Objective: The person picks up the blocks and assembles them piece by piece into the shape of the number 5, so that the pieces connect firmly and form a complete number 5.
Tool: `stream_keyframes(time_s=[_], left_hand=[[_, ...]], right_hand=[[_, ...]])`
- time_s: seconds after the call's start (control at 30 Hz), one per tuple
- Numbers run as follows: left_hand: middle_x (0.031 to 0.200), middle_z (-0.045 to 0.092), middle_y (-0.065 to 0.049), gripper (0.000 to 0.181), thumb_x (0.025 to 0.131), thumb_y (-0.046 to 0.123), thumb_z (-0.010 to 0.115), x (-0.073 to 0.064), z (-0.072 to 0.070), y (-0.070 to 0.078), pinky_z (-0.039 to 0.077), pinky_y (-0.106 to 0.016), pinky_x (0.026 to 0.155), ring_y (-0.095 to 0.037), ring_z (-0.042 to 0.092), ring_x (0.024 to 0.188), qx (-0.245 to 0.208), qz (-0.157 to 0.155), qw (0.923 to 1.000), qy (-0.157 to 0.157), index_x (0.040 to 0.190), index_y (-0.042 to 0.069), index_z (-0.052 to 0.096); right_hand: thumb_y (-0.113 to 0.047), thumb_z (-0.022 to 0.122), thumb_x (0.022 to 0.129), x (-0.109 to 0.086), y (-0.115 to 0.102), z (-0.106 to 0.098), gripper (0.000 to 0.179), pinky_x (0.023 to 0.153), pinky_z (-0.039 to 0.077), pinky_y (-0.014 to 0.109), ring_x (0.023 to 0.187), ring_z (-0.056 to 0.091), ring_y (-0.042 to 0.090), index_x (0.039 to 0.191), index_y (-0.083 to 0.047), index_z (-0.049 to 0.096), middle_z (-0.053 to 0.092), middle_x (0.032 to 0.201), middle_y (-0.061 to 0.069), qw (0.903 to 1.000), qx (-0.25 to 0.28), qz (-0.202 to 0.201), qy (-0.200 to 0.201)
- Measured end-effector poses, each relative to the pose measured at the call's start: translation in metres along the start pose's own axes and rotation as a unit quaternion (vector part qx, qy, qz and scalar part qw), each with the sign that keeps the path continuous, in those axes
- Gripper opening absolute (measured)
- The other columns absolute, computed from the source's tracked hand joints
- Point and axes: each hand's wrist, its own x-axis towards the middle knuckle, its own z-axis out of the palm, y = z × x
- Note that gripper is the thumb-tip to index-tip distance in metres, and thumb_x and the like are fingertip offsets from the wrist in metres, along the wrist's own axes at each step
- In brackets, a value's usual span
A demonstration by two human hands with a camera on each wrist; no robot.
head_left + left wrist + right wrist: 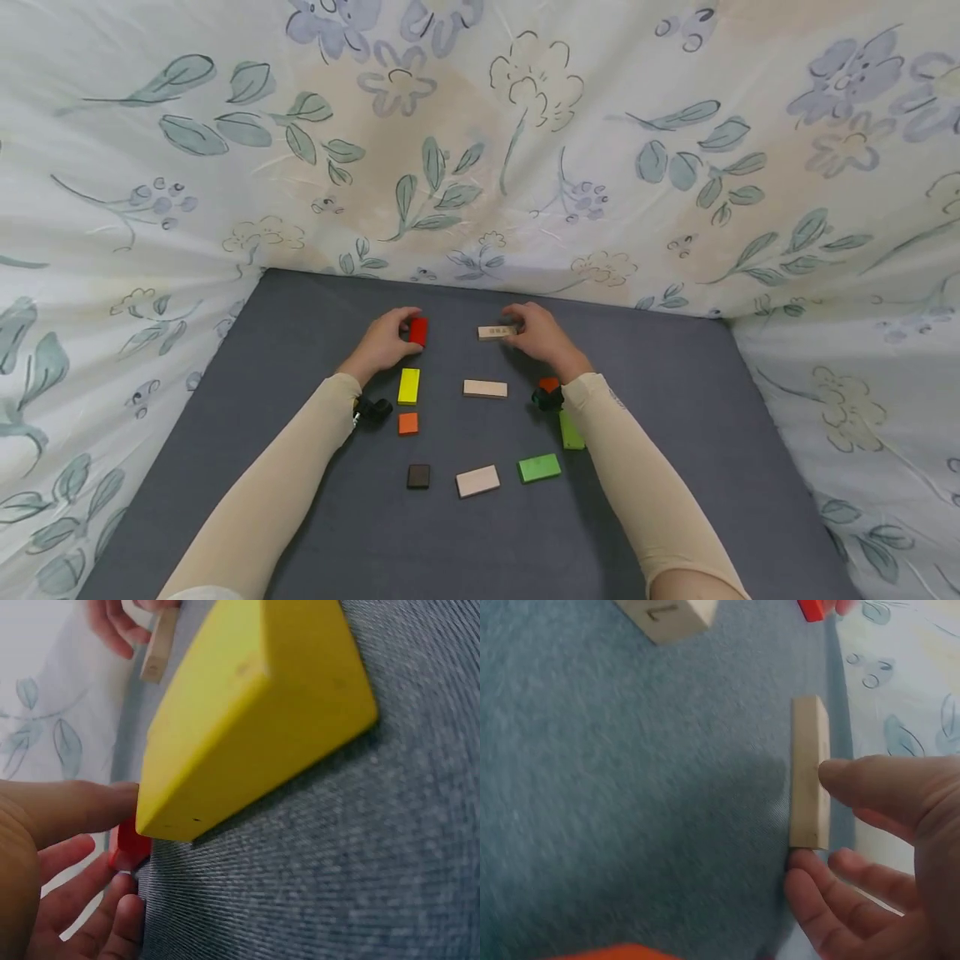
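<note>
My left hand (382, 342) grips a red block (418, 331) at the far side of the table, thumb at its near end and fingers at its far end. In the left wrist view, a yellow block (247, 720) partly hides that red block. Level with it on the right, my right hand (546, 337) holds the right end of a pale wooden block (491, 332) with dark marks on top. In the right wrist view the thumb lies against this wooden block (808, 772), and fingertips touch its lower end. Both blocks lie on the table.
On the grey table (315, 517), nearer me, are two more pale blocks (485, 388), a small orange block (408, 423), a dark block (418, 477) and two green blocks (539, 468). My right wrist partly covers another orange piece (550, 384). Floral cloth (450, 167) hangs behind.
</note>
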Motion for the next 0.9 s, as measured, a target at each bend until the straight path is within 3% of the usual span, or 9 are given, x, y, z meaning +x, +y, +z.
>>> stream_keyframes(time_s=[0.2,0.5,0.9], left_hand=[[0.148,0.058,-0.021,0.068,0.096,0.004,0.082,0.001,0.002,0.000,0.049,-0.054,0.110,-0.037,0.056,0.124,0.008,-0.015,0.9998,0.011,0.158,0.005,0.054],[0.131,0.063,-0.020,0.068,0.095,0.004,0.083,0.002,0.000,-0.001,0.053,-0.050,0.100,-0.035,0.058,0.112,0.006,-0.005,0.9999,0.008,0.157,0.005,0.056],[0.149,0.058,-0.020,0.069,0.097,0.006,0.083,0.006,0.000,0.012,0.055,-0.050,0.105,-0.035,0.062,0.120,0.009,0.013,0.9997,-0.021,0.159,0.005,0.054]], right_hand=[[-0.011,0.077,0.102,0.002,-0.004,0.005,0.038,0.090,0.055,0.047,0.105,0.064,0.029,0.139,-0.008,0.073,0.068,0.128,0.014,0.9998,-0.014,-0.002,-0.010],[-0.009,0.075,0.103,0.002,-0.002,0.010,0.030,0.089,0.056,0.045,0.102,0.065,0.027,0.133,-0.008,0.077,0.071,0.121,0.011,0.9998,-0.015,0.016,-0.001],[-0.011,0.075,0.104,0.002,-0.007,0.008,0.028,0.090,0.057,0.045,0.104,0.065,0.028,0.131,-0.008,0.077,0.070,0.123,0.011,0.9999,-0.007,0.001,0.013]])
